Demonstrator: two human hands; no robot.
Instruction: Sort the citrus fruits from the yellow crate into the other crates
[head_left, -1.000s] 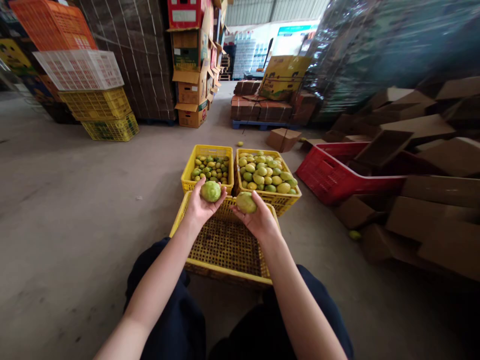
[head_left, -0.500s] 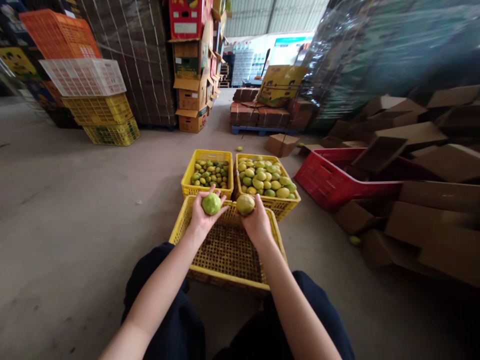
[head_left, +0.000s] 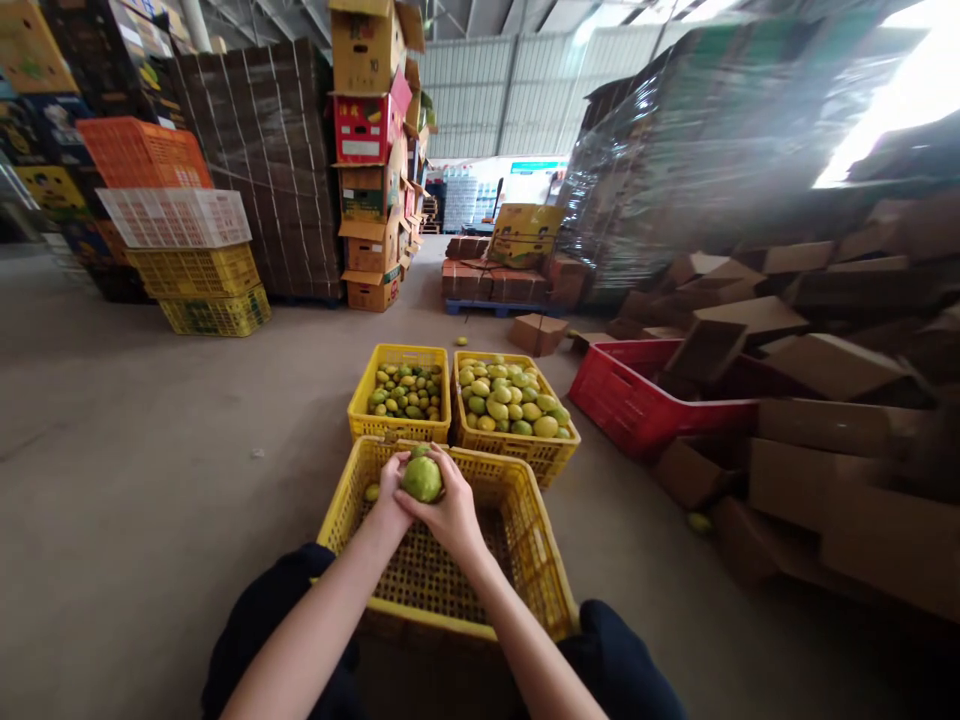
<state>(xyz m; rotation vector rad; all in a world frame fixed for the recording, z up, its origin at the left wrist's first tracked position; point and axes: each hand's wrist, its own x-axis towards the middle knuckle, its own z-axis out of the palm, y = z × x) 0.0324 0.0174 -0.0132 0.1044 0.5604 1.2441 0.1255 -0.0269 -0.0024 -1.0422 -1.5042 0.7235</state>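
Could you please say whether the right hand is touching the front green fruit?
Touching. The head view shows the right hand cupped against the front green fruit along its right and lower edges.

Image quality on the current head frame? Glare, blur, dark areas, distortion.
Head view: blown-out glare upper right, highlights on the plastic wrap; head view: right-edge cartons smeared, lower-right corner nearly black; head view: wide-angle stretch toward the edges, fruit near the centre clearer.

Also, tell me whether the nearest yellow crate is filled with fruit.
No, the nearest yellow crate shows mostly bare perforated floor, with one fruit visible near its far left corner.
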